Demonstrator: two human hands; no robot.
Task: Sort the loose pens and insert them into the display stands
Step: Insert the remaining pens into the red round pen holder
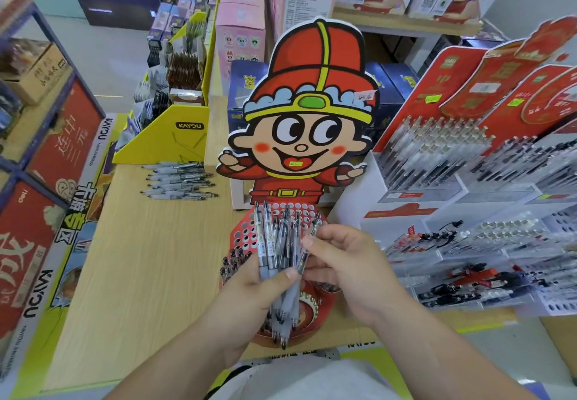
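From the head camera, the left hand [249, 287] has its fingers and thumb curled round a bundle of pens [274, 253], tips pointing down towards the person. Just right of it, the right hand [346, 262] pinches a single pen [315, 226] at the bundle's edge. Directly beneath and beyond both hands stands the red display stand [243, 237] with round holes, under a cartoon cutout [307, 112]. Further off, beyond and left of the left hand, loose pens [179, 181] lie on the bench [140, 274]. Clear pen racks [468, 243] stand right of the right hand.
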